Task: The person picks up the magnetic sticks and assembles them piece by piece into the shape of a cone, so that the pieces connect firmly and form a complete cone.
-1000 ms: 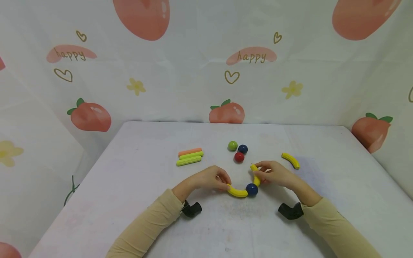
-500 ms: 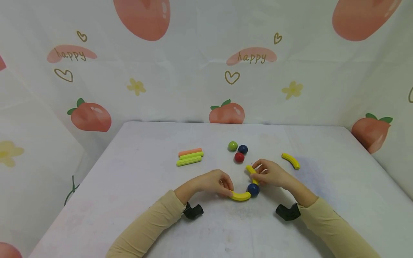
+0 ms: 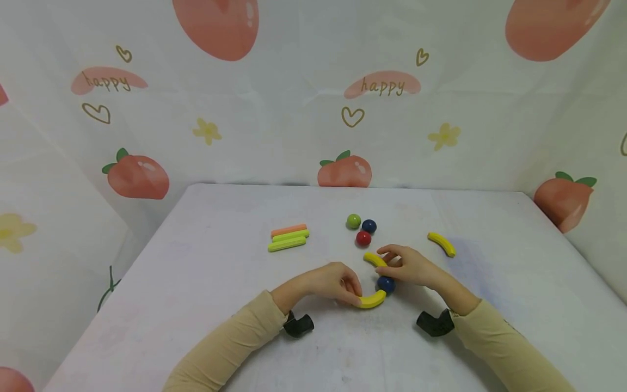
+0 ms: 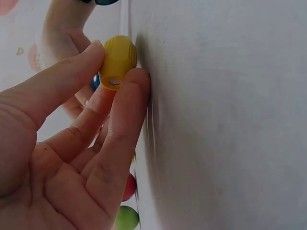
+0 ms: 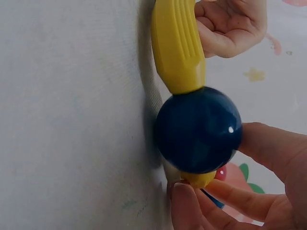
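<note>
Two curved yellow rods meet at a dark blue ball [image 3: 386, 285] on the table. My left hand [image 3: 335, 283] pinches the free end of the near curved yellow rod [image 3: 373, 300] between thumb and fingers. That rod's end face shows a small metallic dot in the left wrist view. At the far curved yellow rod [image 3: 374, 259], my right hand [image 3: 409, 264] grips the part close to the ball. The right wrist view shows the blue ball [image 5: 199, 129] touching the near rod [image 5: 180, 48], with the far rod mostly hidden behind it.
Behind the hands sit a green ball [image 3: 354, 221], a second dark blue ball [image 3: 369, 226] and a red ball [image 3: 363, 238]. Another curved yellow rod [image 3: 441, 244] lies at right. Left of the balls, an orange stick [image 3: 288, 231] lies beside two yellow-green sticks [image 3: 287, 244].
The joined piece has turned: the far rod's free end has swung left, and the near rod has shifted right and towards me. My left hand moved right with it; both hands keep their grip.
</note>
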Motion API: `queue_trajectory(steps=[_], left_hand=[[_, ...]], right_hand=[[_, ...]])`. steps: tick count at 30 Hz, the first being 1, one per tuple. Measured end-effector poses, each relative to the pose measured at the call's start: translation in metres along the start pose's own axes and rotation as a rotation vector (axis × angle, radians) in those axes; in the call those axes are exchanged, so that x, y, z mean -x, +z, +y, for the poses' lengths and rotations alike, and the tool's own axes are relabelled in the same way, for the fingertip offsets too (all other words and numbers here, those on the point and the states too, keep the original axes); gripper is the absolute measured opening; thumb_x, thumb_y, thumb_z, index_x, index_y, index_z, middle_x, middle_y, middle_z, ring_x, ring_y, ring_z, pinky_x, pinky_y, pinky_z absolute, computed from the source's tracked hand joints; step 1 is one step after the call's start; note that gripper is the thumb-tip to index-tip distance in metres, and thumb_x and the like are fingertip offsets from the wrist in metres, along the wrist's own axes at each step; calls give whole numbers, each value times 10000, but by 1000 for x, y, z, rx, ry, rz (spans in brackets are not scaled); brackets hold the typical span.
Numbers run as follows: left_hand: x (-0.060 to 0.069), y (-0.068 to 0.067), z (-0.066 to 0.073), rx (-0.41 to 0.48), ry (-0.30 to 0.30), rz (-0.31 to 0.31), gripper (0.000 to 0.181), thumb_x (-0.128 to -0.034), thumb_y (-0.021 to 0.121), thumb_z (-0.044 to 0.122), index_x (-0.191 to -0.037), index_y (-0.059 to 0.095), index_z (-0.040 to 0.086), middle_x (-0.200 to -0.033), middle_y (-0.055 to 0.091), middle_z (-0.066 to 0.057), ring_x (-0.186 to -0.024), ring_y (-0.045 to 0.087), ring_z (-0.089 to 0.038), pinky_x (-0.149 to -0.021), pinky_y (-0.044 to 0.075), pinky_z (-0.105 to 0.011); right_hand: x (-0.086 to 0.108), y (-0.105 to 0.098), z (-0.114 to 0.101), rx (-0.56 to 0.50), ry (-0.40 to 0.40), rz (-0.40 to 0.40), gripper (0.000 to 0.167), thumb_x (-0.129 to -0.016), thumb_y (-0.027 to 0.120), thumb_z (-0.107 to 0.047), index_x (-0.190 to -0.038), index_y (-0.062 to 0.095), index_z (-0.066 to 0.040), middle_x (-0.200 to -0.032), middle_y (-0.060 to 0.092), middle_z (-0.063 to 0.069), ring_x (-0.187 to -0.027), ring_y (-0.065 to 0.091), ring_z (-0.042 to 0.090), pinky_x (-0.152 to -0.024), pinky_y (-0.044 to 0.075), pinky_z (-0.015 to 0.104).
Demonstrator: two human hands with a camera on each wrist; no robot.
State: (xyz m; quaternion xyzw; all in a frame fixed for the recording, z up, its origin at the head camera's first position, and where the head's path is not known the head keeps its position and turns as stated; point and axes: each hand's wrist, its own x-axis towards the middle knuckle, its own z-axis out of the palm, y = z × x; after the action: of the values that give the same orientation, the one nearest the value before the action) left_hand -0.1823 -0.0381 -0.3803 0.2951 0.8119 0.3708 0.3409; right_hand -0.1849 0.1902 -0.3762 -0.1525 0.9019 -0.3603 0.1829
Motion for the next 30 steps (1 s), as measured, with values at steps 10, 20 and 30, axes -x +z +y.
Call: queue_trajectory(steps=[10, 20, 30], left_hand=[[-4, 7, 5, -18, 10, -8, 120, -815, 714, 148, -887, 683, 57, -676, 598, 45, -579, 514, -47, -555, 425, -136], [-5, 4, 7, -9, 36, 16, 105, -824, 702, 137, -898, 686, 64, -697, 615, 44, -582, 535, -50, -547, 443, -149], [-16, -29, -4, -35, 32, 253, 150, -873, 649, 196, -987, 659, 99, -919, 632, -32, -736, 564, -96, -645, 474, -174]], right_hand=[[1, 2, -3, 10, -27, -16, 607, -786, 732, -363, -1235, 510, -20, -1113, 594, 196, -891, 607, 215, -762, 543, 346], [0, 2, -2, 29, -57, -22, 523, -804, 725, -262, -1214, 519, -9, -1108, 596, 192, -898, 609, 221, -769, 547, 354], [1, -1, -1, 26, -32, -53, 499, -809, 720, -234, -1216, 531, -17, -1122, 598, 187, -927, 597, 224, -829, 537, 397]])
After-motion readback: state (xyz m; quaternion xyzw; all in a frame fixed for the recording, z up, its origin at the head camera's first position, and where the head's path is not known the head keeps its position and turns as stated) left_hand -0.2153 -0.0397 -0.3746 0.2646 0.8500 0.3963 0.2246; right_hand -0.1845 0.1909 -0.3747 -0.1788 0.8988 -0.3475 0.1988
